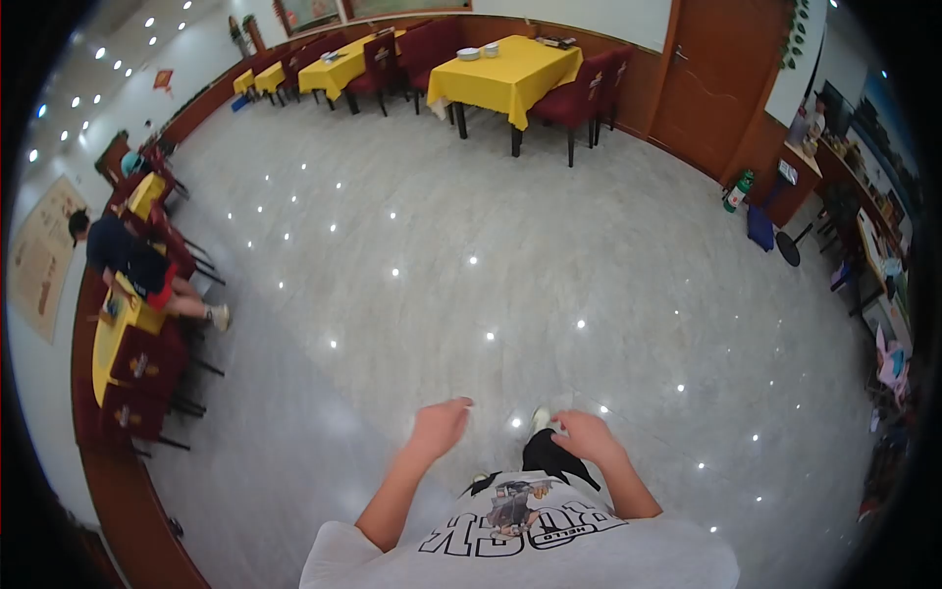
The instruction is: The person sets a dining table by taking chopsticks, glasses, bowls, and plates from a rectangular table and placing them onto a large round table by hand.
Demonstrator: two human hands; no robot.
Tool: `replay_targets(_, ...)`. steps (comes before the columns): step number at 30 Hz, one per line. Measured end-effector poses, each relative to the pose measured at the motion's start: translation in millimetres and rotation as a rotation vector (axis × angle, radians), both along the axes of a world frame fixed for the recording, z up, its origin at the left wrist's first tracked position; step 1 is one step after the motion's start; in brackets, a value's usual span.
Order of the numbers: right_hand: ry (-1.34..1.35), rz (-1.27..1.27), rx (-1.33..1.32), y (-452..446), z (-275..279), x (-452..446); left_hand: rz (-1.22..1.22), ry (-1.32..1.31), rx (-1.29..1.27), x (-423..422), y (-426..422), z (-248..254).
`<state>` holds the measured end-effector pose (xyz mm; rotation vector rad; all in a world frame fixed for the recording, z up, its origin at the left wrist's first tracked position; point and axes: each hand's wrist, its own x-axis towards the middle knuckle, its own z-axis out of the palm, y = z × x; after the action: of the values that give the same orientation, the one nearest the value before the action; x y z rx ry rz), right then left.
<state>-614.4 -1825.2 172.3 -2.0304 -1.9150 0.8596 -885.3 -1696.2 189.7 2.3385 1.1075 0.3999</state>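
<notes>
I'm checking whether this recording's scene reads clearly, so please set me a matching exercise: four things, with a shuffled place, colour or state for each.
Things:
1. door
2. green bottle
3. nearest tablecloth at the top
4. right hand

Descriptions:
A. yellow, with dishes on it
B. over the floor, no object visible in it
C. reddish-brown and closed
D. standing near a blue object

Pairs: 1-C, 2-D, 3-A, 4-B

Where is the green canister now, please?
The green canister stands on the floor at upper right in the head view, between the brown door and a blue object.
</notes>
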Motion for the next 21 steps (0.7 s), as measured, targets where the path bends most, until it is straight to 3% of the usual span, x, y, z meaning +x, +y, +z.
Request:
replay_targets(3, -0.04, -0.022, -0.16, 36.3, -39.2, 41.9, -0.303, 0.042, 0.011, 77.4, 49.7, -14.8)
replay_targets(5, -0.072, -0.02, -0.253, 71.1, -61.3, 72.0, -0.423, 0.045, -0.024, 130.7, 74.7, -14.1)
replay_targets(7, -0.214, 0.085, -0.371, 138.0, -66.3, 104.5, -0.454, 0.038, -0.033, 170.0, 97.9, -50.3)
replay_targets(8, -0.208, 0.033, -0.376, 176.6, -55.4, 115.5, -0.443, -0.017, -0.084, 194.4, 110.6, -8.6)
replay_targets(9, -0.178, 0.041, -0.178, 207.1, -47.9, 125.5, -0.435, -0.007, -0.112, 202.2, 126.4, -1.1)
replay_targets(11, -0.145, 0.105, 0.125, 272.2, -17.8, 149.1, -0.23, -0.126, -0.255, 219.2, 158.1, 11.5)
replay_targets(12, -0.13, 0.155, 0.233, 307.5, 1.4, 153.9, -0.19, -0.11, -0.159, 218.3, 184.0, 6.6)
replay_targets(14, -0.183, 0.251, 0.245, 368.9, 37.9, 164.9, -0.05, 0.053, 0.002, 216.3, 229.2, 7.6)
replay_targets(15, -0.194, 0.266, 0.236, 394.0, 45.0, 168.0, 0.013, -0.023, 0.049, 210.8, 250.2, -4.0)
replay_targets(21, 0.111, 0.385, 0.298, 515.7, 25.4, 185.5, 0.254, 0.063, -0.089, 196.7, 347.2, -67.2)
